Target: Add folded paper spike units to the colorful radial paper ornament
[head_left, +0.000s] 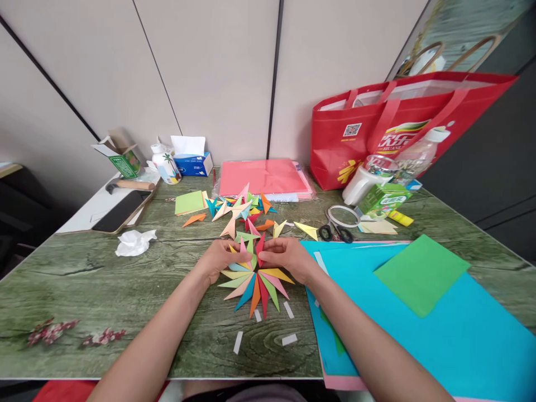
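Note:
A many-coloured origami star (254, 296) of folded paper points lies on the table in front of me. My left hand (220, 258) pinches its upper left points, near a light green one. On the other side, my right hand (292, 258) grips a red folded paper point (260, 245) between thumb and fingers. Both sets of fingertips partly hide the star's top. Just beyond the hands is a loose pile of folded paper pieces (240, 211) in several colours. Small white paper strips (288, 310) lie scattered below the star.
Blue paper sheets (355, 324) with a green square (422, 274) on top lie at right. Behind them are scissors (336, 226), a tape roll (344, 215), a glue stick (401, 218) and a red bag (347, 134). Crumpled tissue (135, 243) and a phone (122, 210) lie left.

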Tool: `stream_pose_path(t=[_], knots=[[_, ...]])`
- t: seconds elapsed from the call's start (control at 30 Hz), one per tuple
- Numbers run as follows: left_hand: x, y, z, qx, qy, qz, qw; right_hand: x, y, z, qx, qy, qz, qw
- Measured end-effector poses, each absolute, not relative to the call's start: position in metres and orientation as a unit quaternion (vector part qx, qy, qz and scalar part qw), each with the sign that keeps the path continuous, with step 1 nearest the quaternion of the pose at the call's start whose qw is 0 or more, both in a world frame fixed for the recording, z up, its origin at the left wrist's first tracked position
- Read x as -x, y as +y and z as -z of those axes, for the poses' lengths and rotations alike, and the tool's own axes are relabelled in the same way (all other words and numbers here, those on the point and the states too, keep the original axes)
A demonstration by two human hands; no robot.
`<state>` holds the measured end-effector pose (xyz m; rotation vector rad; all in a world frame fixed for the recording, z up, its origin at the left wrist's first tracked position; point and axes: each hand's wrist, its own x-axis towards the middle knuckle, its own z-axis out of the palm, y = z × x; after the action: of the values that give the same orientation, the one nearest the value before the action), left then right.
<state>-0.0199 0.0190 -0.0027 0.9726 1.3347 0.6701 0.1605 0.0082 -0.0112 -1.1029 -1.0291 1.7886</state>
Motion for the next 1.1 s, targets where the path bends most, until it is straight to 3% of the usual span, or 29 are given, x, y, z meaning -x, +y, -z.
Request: stream_pose_path(t=[1.1], knots=[[0.0161, 0.017, 0.0004, -0.43, 0.596, -0.305, 0.605, -0.1522, 0.0048, 0.0136, 0.447, -0.406, -0.7, 0.382]])
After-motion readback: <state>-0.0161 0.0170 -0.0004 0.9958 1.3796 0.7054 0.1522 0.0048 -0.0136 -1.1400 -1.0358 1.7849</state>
